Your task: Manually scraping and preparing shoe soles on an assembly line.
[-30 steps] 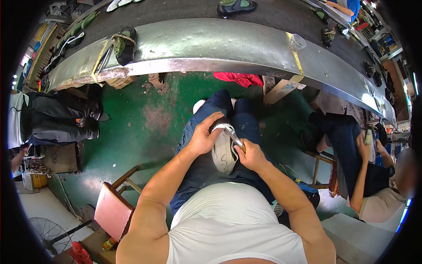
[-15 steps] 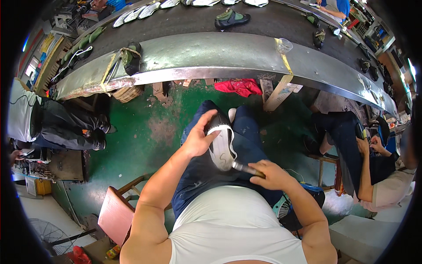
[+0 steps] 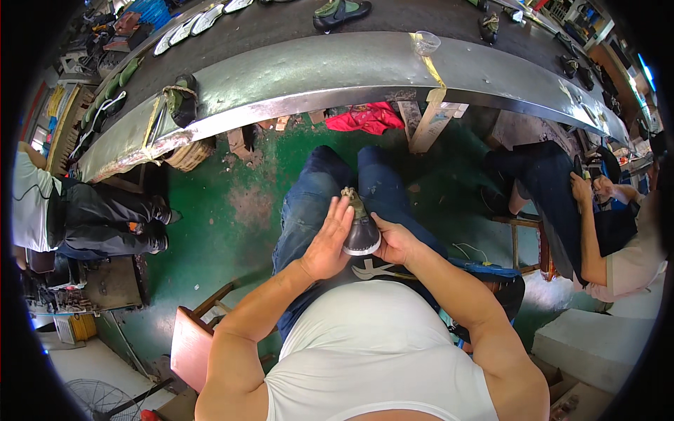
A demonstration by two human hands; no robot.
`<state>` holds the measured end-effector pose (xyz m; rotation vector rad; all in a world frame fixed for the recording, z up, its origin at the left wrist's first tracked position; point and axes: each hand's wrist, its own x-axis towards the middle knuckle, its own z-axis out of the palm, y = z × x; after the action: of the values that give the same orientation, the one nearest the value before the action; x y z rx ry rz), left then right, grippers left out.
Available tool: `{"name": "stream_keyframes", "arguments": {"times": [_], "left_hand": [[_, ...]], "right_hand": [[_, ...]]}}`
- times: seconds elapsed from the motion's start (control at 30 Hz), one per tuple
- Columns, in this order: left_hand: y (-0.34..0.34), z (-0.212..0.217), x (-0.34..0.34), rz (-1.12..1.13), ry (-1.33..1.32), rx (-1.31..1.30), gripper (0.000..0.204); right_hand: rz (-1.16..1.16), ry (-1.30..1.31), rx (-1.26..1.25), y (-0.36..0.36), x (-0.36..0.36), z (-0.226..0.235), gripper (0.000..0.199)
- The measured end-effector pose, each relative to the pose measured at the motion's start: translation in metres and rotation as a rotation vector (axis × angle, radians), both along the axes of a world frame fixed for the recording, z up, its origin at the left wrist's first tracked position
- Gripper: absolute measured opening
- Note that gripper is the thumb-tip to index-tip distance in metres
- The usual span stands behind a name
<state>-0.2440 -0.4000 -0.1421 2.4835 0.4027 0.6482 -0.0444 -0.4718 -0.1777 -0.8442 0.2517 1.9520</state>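
A dark shoe [image 3: 361, 233] with a green upper, a cord at its ankle end and a pale rim round the toe sits over my lap, its toe toward me. My left hand [image 3: 327, 244] presses along the shoe's left side, fingers nearly straight and close together. At the toe's right side my right hand [image 3: 397, 243] grips it, the thumb up along the upper. Between both palms the shoe is held sole down; the undersides of my fingers are hidden.
Ahead runs a metal-edged conveyor bench [image 3: 309, 64] with shoes on it and a clear plastic cup [image 3: 426, 43] at its edge. A red cloth [image 3: 365, 118] lies below. A pink-topped stool [image 3: 189, 347] stands at my left. Co-workers are at both sides.
The shoe has been turned from its white sole facing up to its upper facing up. The handled tool has left my right hand, which now grips the toe. The view has shifted slightly.
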Motion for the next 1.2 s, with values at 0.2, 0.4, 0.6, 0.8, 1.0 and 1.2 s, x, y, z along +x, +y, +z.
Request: {"name": "stream_keyframes", "arguments": {"times": [0.2,0.4,0.6,0.8,1.0,1.2], "left_hand": [[-0.014,-0.003,-0.002,-0.086,-0.192,-1.478,0.115],[-0.026,0.000,0.058,0.734,-0.529,-1.905,0.064],[-0.023,-0.034,0.066,0.822,-0.562,-1.655,0.051],[-0.026,-0.034,0.067,0.752,-0.649,-1.644,0.046],[-0.025,-0.034,0.067,0.710,-0.688,-1.623,0.047],[-0.018,-0.026,0.059,0.671,-0.710,-1.679,0.047]], "right_hand": [[0.085,-0.120,-0.099,0.002,0.001,0.013,0.043],[0.045,-0.384,-0.228,0.010,-0.020,-0.006,0.047],[0.021,-0.474,-0.316,0.011,-0.031,0.016,0.052],[0.109,-0.605,-0.353,0.001,-0.032,0.016,0.046],[0.157,-0.593,-0.235,0.002,-0.025,0.005,0.046],[1.011,-1.134,0.110,0.000,0.016,0.060,0.045]]}}
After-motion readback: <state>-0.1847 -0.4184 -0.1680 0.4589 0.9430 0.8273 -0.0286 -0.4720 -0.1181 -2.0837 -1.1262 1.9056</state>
